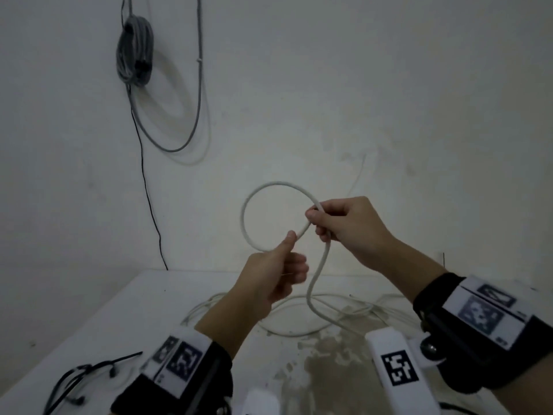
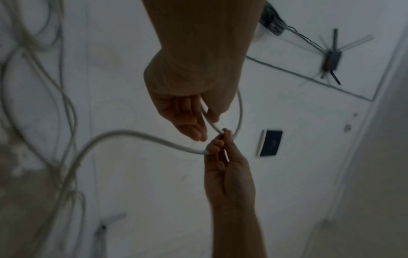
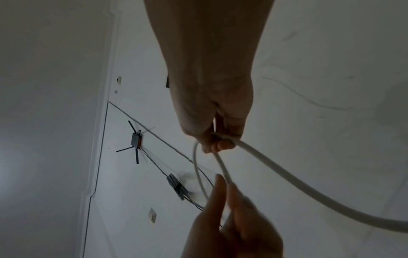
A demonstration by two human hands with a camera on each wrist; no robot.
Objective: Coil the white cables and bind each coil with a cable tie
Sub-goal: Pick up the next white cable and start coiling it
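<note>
A white cable (image 1: 254,199) forms one round loop in the air above the table. My right hand (image 1: 338,223) grips the cable where the loop crosses itself, fingers curled round it (image 3: 220,139). My left hand (image 1: 281,265) pinches the lower part of the loop between thumb and fingers (image 2: 212,120). From the right hand the cable (image 2: 132,136) hangs down to the table and joins more loose white cable (image 1: 299,333) lying there. Black cable ties (image 1: 77,375) lie at the table's near left corner.
The white table (image 1: 125,319) has a stained patch (image 1: 329,363) near the front. On the wall behind hangs a grey coiled cable (image 1: 134,52) with a thin black wire (image 1: 149,199) running down. A router (image 3: 135,141) is mounted higher up.
</note>
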